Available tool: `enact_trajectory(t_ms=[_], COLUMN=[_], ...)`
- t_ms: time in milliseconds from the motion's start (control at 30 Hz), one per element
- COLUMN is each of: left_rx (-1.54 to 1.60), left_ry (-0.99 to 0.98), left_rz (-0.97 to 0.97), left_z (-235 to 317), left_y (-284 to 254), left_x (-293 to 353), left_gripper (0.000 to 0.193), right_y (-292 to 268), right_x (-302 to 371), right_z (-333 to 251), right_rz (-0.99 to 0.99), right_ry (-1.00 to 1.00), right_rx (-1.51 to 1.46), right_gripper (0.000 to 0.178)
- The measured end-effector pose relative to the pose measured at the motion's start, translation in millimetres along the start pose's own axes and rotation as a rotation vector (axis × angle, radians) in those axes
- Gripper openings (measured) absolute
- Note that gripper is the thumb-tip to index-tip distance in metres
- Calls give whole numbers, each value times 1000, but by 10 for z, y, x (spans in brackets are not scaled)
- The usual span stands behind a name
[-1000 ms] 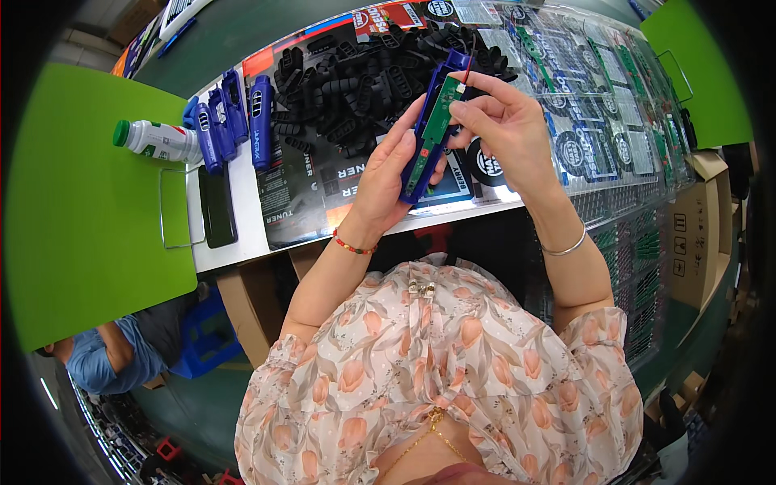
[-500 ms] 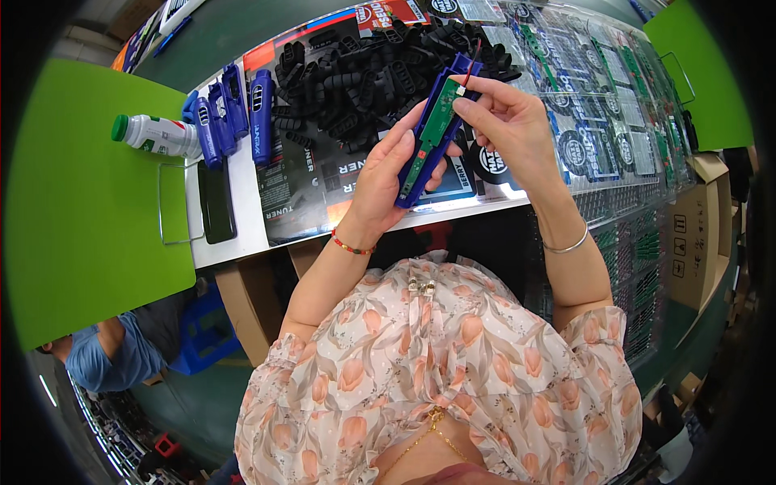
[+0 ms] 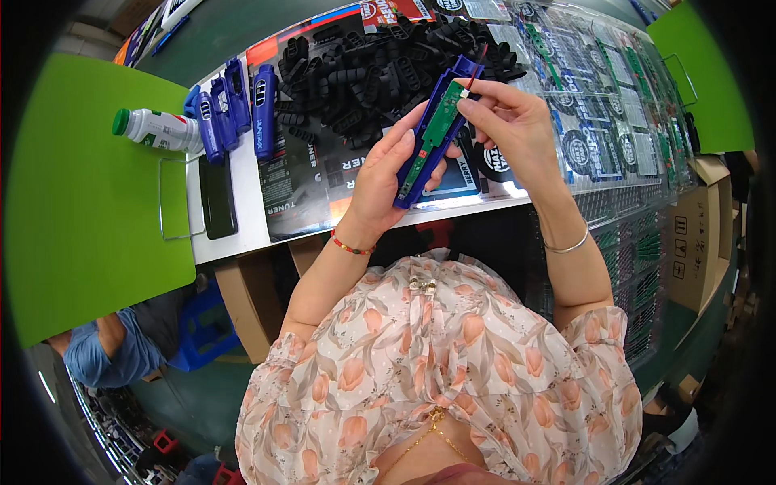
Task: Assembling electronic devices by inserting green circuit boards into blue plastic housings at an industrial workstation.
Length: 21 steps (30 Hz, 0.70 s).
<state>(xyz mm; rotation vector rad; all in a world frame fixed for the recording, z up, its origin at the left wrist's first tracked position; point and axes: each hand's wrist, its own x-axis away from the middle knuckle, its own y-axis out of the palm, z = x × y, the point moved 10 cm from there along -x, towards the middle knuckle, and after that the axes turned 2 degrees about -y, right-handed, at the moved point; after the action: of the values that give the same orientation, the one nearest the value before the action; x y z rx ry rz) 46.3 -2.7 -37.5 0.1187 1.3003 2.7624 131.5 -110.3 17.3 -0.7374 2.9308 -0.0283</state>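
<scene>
My left hand (image 3: 378, 176) is wrapped round a long blue plastic housing half (image 3: 439, 90), held tilted above the table's front edge. A narrow green circuit board (image 3: 442, 123) lies along the inside of this shell. At the board's upper end, my right hand (image 3: 520, 136) pinches it between thumb and forefinger, next to a small white connector. From there a thin red and dark wire (image 3: 481, 63) sticks up past the shell. Whether the board is fully seated in the shell, I cannot tell.
Black plastic parts (image 3: 376, 81) are heaped behind my hands. Blue housings (image 3: 263, 113), a white bottle with a green cap (image 3: 162, 131) and a dark phone (image 3: 218, 200) lie left. Clear trays with green boards (image 3: 602, 105) fill the right. A person (image 3: 113, 352) sits lower left.
Both hands keep their hold on the housing and board, with only a slight shift of the right fingers. The whole view has moved a little.
</scene>
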Motion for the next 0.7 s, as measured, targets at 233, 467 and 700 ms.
enact_trajectory(t_ms=[233, 467, 700], left_rx=[-83, -41, 31], left_ry=[32, 11, 10], left_rz=[47, 38, 35], left_z=[29, 19, 10], left_y=[-54, -13, -55], left_x=[25, 29, 42], left_gripper=[57, 58, 57], right_y=[30, 114, 161], right_x=[98, 88, 20], right_z=[-75, -142, -99], right_rz=[45, 48, -21], right_ry=[-24, 36, 46], right_rx=[-32, -51, -49], right_gripper=[30, 29, 30])
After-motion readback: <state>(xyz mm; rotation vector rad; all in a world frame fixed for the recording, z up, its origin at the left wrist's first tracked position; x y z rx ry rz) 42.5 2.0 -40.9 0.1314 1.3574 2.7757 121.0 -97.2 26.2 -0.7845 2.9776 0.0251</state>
